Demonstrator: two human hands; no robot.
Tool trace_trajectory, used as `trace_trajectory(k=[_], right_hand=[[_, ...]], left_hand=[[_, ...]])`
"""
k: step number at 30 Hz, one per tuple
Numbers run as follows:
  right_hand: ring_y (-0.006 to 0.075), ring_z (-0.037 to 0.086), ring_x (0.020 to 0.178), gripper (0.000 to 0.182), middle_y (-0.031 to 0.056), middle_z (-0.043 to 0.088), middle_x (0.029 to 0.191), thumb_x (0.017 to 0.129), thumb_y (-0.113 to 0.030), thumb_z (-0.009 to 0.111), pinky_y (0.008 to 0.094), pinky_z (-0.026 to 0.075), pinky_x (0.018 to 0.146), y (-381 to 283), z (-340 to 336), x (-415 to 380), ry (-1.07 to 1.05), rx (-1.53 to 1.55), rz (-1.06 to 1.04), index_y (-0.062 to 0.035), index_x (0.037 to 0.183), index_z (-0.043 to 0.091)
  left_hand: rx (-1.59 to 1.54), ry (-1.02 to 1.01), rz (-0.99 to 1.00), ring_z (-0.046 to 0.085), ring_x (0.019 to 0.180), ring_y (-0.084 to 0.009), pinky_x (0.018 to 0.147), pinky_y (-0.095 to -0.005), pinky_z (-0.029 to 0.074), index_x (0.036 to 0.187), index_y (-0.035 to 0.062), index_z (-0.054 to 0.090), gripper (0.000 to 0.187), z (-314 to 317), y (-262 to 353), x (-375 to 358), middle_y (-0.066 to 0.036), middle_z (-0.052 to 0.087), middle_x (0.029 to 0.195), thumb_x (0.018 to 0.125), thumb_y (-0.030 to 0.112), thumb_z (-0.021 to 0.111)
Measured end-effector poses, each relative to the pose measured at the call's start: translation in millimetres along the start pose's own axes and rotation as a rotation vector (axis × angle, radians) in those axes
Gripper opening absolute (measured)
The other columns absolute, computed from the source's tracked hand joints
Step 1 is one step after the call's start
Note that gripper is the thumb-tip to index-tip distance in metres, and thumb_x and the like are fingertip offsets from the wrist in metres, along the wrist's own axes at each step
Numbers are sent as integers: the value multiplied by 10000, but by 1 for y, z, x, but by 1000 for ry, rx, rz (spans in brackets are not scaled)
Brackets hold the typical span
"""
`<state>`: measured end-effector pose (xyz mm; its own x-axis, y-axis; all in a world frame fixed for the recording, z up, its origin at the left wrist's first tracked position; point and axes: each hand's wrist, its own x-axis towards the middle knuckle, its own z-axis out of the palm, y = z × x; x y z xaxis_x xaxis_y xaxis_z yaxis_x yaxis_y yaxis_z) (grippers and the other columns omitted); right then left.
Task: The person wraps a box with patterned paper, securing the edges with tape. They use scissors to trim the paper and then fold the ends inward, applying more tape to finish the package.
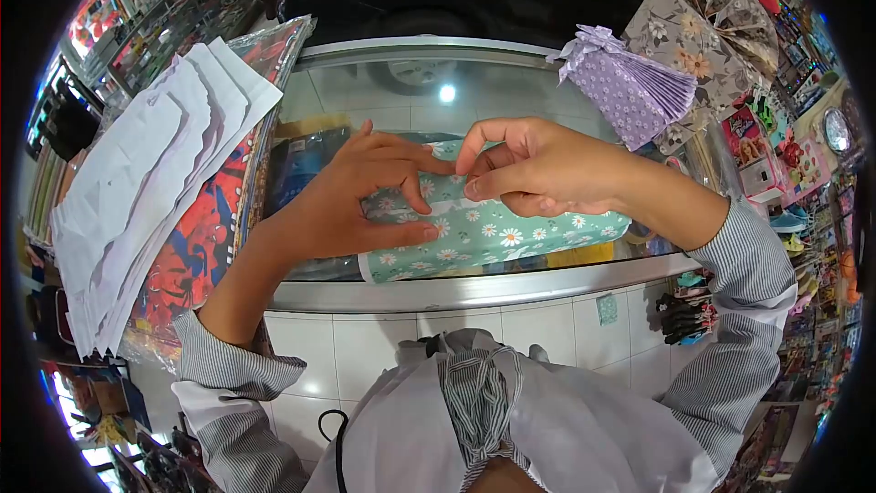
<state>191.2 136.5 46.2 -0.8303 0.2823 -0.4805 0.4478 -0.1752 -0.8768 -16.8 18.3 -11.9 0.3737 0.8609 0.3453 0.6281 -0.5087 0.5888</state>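
Observation:
A parcel in green paper with white daisies [511,236] lies on the glass counter in front of me. My left hand [370,192] is over its left part, fingers spread, with the thumb near the paper. My right hand [525,167] is above the middle of the parcel, thumb and index finger curled towards each other. The left index fingertip is close to the right fingers. Whatever may lie between the right fingertips is too small to make out.
White paper sheets [137,192] lie on plastic-wrapped red packages [205,242] at the left. A pleated purple parcel [630,91] and a grey floral parcel with a fan [680,36] stand at the back right. A metal edge [474,292] runs along the counter front.

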Motion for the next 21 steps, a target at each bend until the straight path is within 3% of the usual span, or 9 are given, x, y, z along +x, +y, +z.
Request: trace_trajectory(k=[7,17,21], right_hand=[[17,371,428,94,33,564,780,870,-3,588,191,225,352,1,10,-3,82,-12,10,1,962,569],[24,392,429,87,34,573,778,868,-10,592,190,242,354,5,14,-2,145,-2,5,17,949,608],[23,387,431,85,33,572,774,867,-12,597,188,243,356,4,16,-3,161,12,9,17,947,606]], left_hand=[[-24,16,-12,488,1218,-262,1117,-574,123,735,134,600,222,1,-1,-1,-26,621,1202,699,188,812],[-21,26,-18,499,1215,-262,1125,-584,97,716,137,593,223,3,-2,-1,-35,632,1176,691,178,811],[7,8,-15,473,1245,-245,1107,-619,126,764,130,612,222,1,-2,-1,-31,630,1187,738,251,797]])
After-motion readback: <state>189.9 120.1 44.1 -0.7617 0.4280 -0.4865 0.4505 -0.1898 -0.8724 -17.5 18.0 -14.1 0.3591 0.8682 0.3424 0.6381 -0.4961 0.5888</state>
